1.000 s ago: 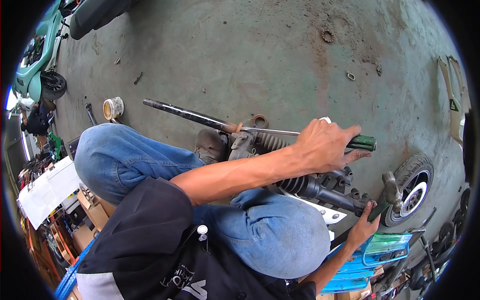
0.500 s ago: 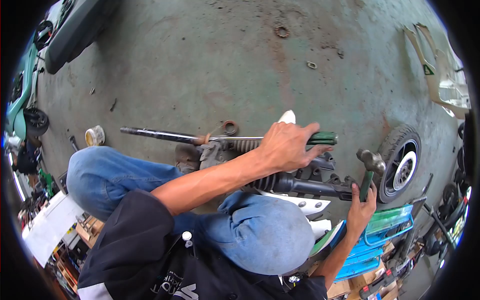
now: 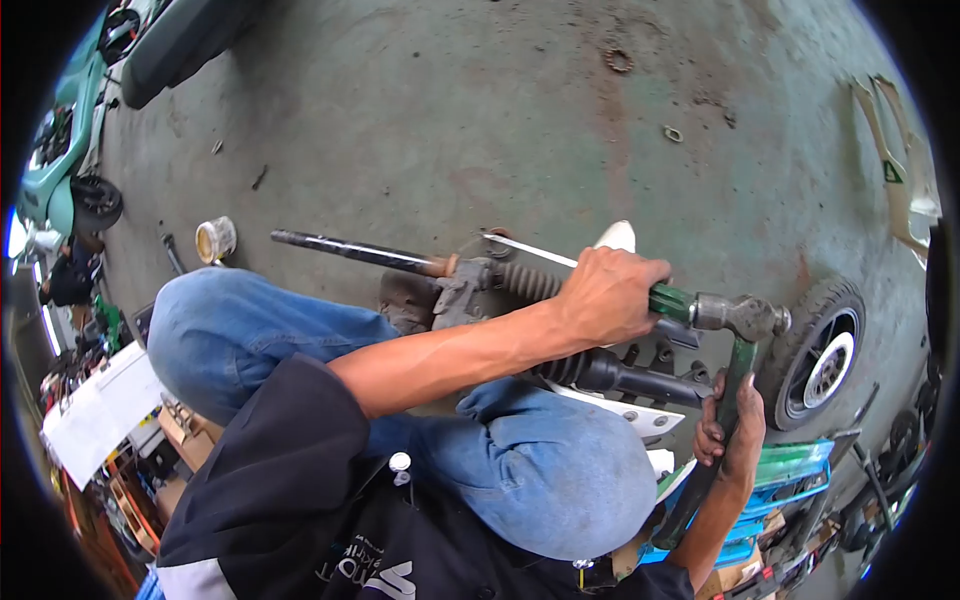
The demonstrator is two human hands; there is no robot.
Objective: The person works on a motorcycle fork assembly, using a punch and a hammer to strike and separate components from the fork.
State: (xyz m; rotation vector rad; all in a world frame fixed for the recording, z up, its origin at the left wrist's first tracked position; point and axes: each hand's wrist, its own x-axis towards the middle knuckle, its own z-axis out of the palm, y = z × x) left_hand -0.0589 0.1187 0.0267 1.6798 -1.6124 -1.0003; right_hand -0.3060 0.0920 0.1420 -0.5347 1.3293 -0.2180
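Just past the person's bent knees (image 3: pixel 550 470), a screwdriver (image 3: pixel 672 300) with a green handle points left over some dirty metal parts (image 3: pixel 462 290). The left hand (image 3: pixel 612 295) is wrapped tight around it. Its thin tip is by a small round ring (image 3: pixel 497 243), but you cannot tell if they touch. The right hand (image 3: pixel 735 430) grips a hammer (image 3: pixel 740 365) by its long handle. The hammer's head is right at the back end of the screwdriver and looks to be touching it. The two hands are apart. A long black pole (image 3: pixel 350 250) sticks out to the left from the metal parts. Farther out, a wheel (image 3: pixel 828 368) is on the right and a little pot (image 3: pixel 216 241) stands on the green-gray floor (image 3: pixel 430 120) at the left.
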